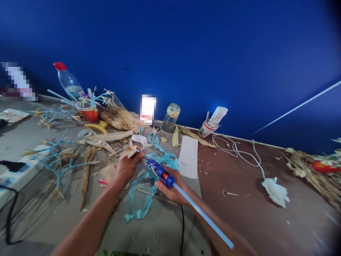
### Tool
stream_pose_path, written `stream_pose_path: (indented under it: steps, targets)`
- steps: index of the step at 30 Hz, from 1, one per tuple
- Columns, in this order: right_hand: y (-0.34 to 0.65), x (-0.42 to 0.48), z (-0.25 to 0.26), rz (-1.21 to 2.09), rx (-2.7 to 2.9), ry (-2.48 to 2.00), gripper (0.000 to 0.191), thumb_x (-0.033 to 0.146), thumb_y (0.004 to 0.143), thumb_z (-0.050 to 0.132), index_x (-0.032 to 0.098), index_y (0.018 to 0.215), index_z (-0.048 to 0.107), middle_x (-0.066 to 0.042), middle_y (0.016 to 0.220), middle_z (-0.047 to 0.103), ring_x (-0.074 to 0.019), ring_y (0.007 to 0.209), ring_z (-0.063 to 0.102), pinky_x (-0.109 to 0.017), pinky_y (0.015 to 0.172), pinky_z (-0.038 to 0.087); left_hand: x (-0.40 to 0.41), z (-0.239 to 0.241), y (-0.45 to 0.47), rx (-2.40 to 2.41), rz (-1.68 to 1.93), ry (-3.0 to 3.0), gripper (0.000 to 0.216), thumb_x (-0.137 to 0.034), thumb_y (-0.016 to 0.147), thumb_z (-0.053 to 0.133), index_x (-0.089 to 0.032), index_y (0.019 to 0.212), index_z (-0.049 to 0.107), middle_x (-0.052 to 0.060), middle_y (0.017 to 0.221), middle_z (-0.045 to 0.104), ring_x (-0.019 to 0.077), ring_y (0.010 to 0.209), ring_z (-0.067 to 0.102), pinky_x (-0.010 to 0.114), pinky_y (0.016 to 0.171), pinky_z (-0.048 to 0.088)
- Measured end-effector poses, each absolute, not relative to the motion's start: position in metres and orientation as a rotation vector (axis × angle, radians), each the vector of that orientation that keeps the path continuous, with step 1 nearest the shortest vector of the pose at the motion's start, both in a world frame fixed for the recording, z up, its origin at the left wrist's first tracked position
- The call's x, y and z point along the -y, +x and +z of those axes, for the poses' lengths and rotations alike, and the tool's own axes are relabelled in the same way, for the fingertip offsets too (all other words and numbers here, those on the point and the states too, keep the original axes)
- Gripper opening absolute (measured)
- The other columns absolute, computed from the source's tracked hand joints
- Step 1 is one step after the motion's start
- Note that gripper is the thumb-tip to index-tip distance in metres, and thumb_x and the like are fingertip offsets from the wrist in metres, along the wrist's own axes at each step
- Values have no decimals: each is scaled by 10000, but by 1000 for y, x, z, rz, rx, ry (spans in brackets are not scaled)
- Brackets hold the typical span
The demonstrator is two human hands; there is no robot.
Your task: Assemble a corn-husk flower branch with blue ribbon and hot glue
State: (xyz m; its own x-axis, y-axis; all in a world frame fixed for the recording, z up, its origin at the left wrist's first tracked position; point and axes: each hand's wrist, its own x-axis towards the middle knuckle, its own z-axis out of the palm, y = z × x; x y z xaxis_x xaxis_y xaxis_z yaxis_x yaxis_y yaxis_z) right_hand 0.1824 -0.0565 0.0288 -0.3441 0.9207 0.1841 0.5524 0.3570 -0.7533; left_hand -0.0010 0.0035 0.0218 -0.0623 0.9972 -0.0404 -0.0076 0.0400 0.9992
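Note:
Near the middle of the table my left hand (128, 165) is closed, pinching a pale corn-husk flower (131, 150) with pointed petals. My right hand (176, 186) is wrapped round a blue hot glue gun (161, 172). Its nozzle points toward the left hand's fingertips; whether it touches the flower I cannot tell. A long translucent glue stick (204, 216) juts out of the gun's back, over the right forearm. Light-blue ribbon (141, 209) lies in loops under and around both hands. Blue-wrapped stems (60, 167) with husk flowers lie to the left.
Dried husks (119, 115), a yellow tape cutter (98, 127) and a red bowl (90, 114) crowd the back left, beside a plastic bottle (70, 83). A glass jar (171, 117), a cup (207, 128) and a white cable (239, 151) stand or lie along the wall. A power strip (26, 174) sits left.

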Motion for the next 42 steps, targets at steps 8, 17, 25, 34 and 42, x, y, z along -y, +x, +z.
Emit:
stream_pose_path:
  steps: [8,17,25,34,42]
  targets:
    - [184,58,31,852,2013,-1270,214,335,727,539,199,653,392,25,588,423,-104,519,389,-234,495,334,-3,26,-3,-1304,1262,1130,186,-291,611,639,-192,740,547,-42,601,548,130,568,538,251,595,458]
    - [181,55,28,842,2011,-1281,224,330,724,539,206,634,376,33,544,400,-106,482,372,-236,455,307,-4,24,-1,-1305,1259,1168,185,-321,618,620,-196,735,550,-23,645,567,139,579,551,262,605,470]
    - [184,58,32,926,1958,-1357,222,357,757,520,198,652,407,27,588,428,-100,523,393,-227,493,334,-3,26,-1,-1314,1253,1159,183,-316,615,615,-197,737,547,-31,630,555,139,582,548,261,609,468]
    - [182,57,34,991,1912,-1306,198,333,728,548,196,670,417,24,592,440,-111,533,400,-242,496,348,-3,22,0,-1259,1261,1138,178,-286,625,643,-200,746,546,-36,648,539,131,580,545,250,602,469]
    - [183,56,28,821,2008,-1358,238,358,742,514,201,628,376,25,567,408,-109,504,379,-239,475,321,-3,34,-1,-1320,1277,1143,192,-297,598,633,-198,732,538,-42,592,548,132,562,540,249,590,460]
